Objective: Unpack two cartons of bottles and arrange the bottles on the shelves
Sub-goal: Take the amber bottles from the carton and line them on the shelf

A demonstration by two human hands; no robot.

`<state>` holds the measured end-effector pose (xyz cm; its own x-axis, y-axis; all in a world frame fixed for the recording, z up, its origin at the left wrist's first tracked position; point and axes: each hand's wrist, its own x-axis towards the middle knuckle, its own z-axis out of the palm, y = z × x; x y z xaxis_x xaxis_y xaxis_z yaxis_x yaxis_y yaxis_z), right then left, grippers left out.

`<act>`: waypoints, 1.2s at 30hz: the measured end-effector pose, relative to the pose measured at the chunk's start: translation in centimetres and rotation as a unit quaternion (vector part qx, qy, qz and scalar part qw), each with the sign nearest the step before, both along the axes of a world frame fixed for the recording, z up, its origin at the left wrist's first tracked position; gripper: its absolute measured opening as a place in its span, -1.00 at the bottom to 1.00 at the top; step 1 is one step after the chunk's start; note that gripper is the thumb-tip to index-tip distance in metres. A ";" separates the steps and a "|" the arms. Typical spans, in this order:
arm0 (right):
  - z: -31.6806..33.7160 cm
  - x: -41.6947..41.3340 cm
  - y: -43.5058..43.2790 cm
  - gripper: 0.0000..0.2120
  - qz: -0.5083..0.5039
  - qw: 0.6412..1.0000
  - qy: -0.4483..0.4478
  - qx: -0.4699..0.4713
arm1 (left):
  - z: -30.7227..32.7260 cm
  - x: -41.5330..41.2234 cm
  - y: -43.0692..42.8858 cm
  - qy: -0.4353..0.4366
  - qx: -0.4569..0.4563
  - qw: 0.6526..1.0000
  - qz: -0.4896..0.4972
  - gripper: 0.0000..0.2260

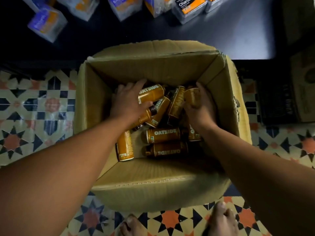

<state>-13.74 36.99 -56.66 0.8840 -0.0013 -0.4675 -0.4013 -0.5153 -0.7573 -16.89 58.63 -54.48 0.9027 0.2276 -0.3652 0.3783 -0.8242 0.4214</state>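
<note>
You stand barefoot on the patterned tile floor [34,108] with the open cardboard carton [153,188] just ahead of your toes, its flaps folded outward and Oatside bottles [163,135] lying jumbled on its bottom. Your left hand [127,103] lies palm down on the heap, fingers stretched out, and I cannot tell whether it grips; your right hand [199,109], by the right wall, curls round one bottle [192,96]. Beyond the far flap is a dark shelf [238,31] carrying plastic-wrapped packs [189,7].
</note>
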 end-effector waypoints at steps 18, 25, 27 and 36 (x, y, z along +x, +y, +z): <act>-0.4 -1.2 2.2 -0.05 -0.052 0.993 0.028 0.102 | -2.2 -2.2 -0.8 0.088 -0.173 0.980 0.038 -0.26; 3.5 -3.0 1.6 -0.18 0.040 0.988 -0.006 0.152 | 1.1 -3.7 -1.6 0.076 -0.297 0.951 0.044 -0.10; 4.2 -3.6 1.2 -0.23 0.053 0.988 -0.007 0.148 | 1.8 -3.9 -1.7 0.076 -0.295 0.952 0.036 -0.14; 9.5 -4.9 -0.2 -0.38 0.070 0.983 -0.009 0.171 | 7.9 -4.7 -2.5 0.036 -0.308 0.950 0.034 -0.35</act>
<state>-18.60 36.82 -47.20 0.8725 0.2744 -0.4042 -0.3300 -0.2790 -0.9018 -21.55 56.09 -46.59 0.8606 0.0082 -0.5092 0.4690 -0.4022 0.7863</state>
